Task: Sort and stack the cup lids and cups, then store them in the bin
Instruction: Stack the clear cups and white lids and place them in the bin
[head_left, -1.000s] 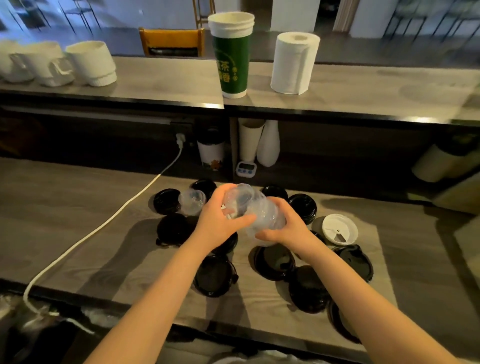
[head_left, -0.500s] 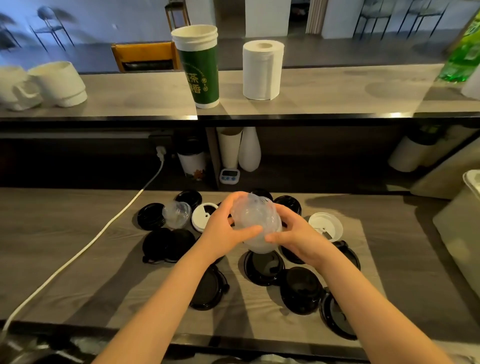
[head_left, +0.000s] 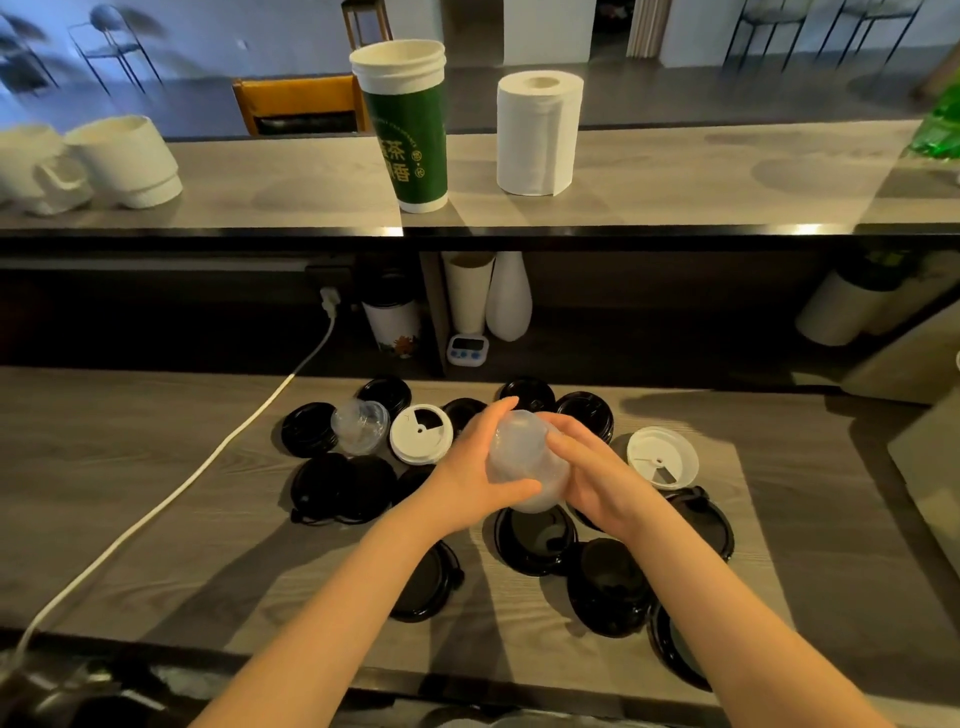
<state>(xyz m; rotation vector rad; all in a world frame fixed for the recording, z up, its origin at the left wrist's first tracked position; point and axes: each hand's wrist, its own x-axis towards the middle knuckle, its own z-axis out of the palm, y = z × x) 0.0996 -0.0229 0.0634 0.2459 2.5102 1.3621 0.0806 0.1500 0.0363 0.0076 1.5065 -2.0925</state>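
Pushed clear lids (head_left: 524, 462) into one stack, gripped by curled fingers (head_left: 493, 421) of left hand (head_left: 467, 478) and right hand (head_left: 597, 478). Leaves black lids (head_left: 535, 535) on tabletop (head_left: 130, 493) unsorted.

A grey wood-grain counter (head_left: 130, 493) fills the lower half of the frame. Scattered black lids (head_left: 340, 486) lie at its centre, with a white lid (head_left: 421, 434) and a clear dome lid (head_left: 361, 422) centre left and a second white lid (head_left: 662, 457) centre right. A white cable (head_left: 171, 500) crosses its left side. On the raised ledge (head_left: 675, 176) above stand a green cup stack (head_left: 413, 135), a paper roll (head_left: 537, 135) and white mugs (head_left: 124, 161).
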